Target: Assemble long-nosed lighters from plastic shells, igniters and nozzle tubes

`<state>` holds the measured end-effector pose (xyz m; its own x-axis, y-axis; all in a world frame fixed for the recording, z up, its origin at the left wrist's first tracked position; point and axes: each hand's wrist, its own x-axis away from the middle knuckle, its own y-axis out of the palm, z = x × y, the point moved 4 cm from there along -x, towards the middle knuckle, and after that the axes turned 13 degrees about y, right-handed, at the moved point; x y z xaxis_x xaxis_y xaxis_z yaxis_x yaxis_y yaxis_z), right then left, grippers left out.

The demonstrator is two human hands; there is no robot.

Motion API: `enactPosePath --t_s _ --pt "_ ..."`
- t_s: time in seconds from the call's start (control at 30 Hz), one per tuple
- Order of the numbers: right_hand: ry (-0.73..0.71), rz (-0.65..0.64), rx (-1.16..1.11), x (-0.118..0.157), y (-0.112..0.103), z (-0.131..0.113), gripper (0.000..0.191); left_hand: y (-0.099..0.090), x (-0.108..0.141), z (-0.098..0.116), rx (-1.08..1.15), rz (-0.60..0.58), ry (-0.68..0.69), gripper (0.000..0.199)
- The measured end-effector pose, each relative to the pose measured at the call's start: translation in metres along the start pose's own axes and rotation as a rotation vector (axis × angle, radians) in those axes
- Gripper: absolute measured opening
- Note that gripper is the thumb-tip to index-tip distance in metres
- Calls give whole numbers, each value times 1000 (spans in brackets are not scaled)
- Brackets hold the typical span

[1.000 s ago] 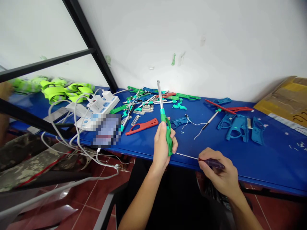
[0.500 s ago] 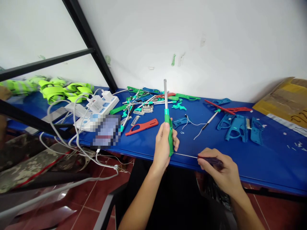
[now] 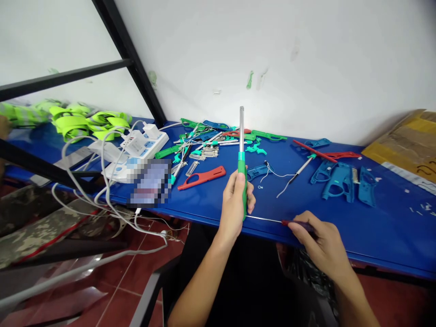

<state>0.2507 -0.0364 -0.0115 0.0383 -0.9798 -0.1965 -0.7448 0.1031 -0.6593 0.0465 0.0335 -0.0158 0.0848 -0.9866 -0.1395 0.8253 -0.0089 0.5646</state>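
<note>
- Left hand (image 3: 234, 200) gripping upright green plastic lighter (image 3: 241, 167) with silver metal tube (image 3: 241, 131)
- Right hand (image 3: 322, 240) gripping dark-red-handled, thin-shafted metal screwdriver (image 3: 286, 222), its far end at the lighter's base

Place: small workshop, by the look
Desk (image 3: 378, 236): long, blue, lots of loose bits on top
Lighter shells (image 3: 340, 181): red, blue, green, sev. of ea.
Pile (image 3: 204, 152): metal tubes, wires, etc., nr back of desk
Screwdriver (image 3: 288, 223): out, tip at green lighter (image 3: 241, 156)
Power strip (image 3: 156, 143): white, w/ chargers & leads
Box (image 3: 405, 141): cardboard, taped
Floor (image 3: 136, 277): red tile
</note>
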Motion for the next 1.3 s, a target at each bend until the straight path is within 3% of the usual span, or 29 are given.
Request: enactPosePath --t_s 0.07,0.27,0.4,0.47,0.67,0.73,0.87,0.93,1.07,1.23,1.3 --pt "18 10 31 0 1 0 32 1 0 1 -7 4 3 52" --pt "-14 -87 35 4 -6 -7 15 2 1 2 -35 -2 -2 51" --pt "-122 17 211 6 -9 -16 29 2 1 2 -43 -16 -6 53" --pt "-139 44 261 8 -8 -20 27 2 1 2 -51 -19 -4 51" --pt "-152 -110 198 13 -6 -21 14 3 1 3 -25 -38 -14 49" --pt "-203 -85 227 13 -5 -20 10 3 0 3 -19 -47 -13 49" --pt "-283 90 317 12 -3 -22 15 3 0 3 19 -39 -26 49" --pt "-235 86 306 12 -2 -22 14 3 0 3 40 -33 -32 50" --pt "-193 -49 236 15 -1 -22 13 3 0 4 46 -38 -36 50" --pt "-306 119 393 15 -1 -26 13 3 0 5 58 -29 -37 51" --pt "-303 131 401 14 0 -27 16 3 0 5 54 -30 -43 52"
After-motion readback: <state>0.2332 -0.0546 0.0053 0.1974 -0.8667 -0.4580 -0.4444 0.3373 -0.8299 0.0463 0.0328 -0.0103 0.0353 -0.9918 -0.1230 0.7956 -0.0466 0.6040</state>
